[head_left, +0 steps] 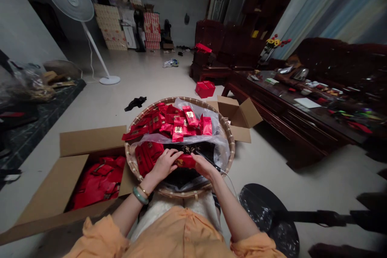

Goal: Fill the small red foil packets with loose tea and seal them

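Note:
On my lap rests a round woven basket (231,141) lined with clear plastic (222,145). My left hand (165,165) and my right hand (204,166) grip a shiny red packet (185,161) with gold lettering between them, one at each end. Flat red pouches (146,155) lie stacked beside my left hand. Filled red packets (178,129) are heaped on the plastic at the basket's far side. Dark loose material, perhaps tea leaves, shows behind and below the held packet. A slim black object (216,166) with a white cord lies by my right hand.
An open carton (71,177) of red pouches (98,181) stands at left, another open carton (242,117) beyond the basket at right. A red box (205,88) sits on the floor. A long wooden table (281,105), a white fan (109,80) and a black round base (266,213) surround me.

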Demonstrator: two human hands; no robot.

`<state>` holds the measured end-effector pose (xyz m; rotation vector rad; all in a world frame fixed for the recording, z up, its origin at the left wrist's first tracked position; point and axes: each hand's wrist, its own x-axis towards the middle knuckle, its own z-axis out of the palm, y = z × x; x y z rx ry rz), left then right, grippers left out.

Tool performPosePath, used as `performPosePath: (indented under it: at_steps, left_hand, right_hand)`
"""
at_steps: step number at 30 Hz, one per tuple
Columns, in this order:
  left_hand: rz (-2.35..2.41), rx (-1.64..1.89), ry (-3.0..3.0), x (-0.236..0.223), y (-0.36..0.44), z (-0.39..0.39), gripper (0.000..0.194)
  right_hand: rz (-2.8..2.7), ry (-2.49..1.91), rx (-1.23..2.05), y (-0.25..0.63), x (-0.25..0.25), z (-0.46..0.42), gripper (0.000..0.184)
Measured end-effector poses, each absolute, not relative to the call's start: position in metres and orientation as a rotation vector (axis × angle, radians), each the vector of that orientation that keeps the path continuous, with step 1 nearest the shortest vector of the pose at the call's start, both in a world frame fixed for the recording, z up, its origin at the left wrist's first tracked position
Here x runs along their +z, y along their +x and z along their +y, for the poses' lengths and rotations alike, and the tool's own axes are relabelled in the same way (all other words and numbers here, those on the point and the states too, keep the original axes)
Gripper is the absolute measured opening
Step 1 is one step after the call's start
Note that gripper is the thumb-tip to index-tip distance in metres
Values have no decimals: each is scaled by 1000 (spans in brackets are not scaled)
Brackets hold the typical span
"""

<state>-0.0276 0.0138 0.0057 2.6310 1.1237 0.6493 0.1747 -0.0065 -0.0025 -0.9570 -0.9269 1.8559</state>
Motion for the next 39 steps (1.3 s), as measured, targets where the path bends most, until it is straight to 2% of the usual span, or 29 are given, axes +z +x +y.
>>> performPosePath:
  at_steps: [7,15,24,33,39]
  left_hand:
    - [1316,785,2762,6,-24,7,58]
    - [1019,717,2729,-7,-16,8,65]
    - [1190,658,2719,-10,-18,3,67]
    - [1039,725,2694,-16,-22,5,64]
    - [1070,736,2663,-19,-23,3,65]
  right_hand:
    - [-891,-1007,1879,172,-10,-3,48]
    - [-828,-921,1993,157,-14,-8,43]
    - [-862,-1027,1980,155,-5,-4,58]
    - [-907,-900,2261,172,-5,-8,72]
    - [-1071,-997,2033,160,-7,-5,63]
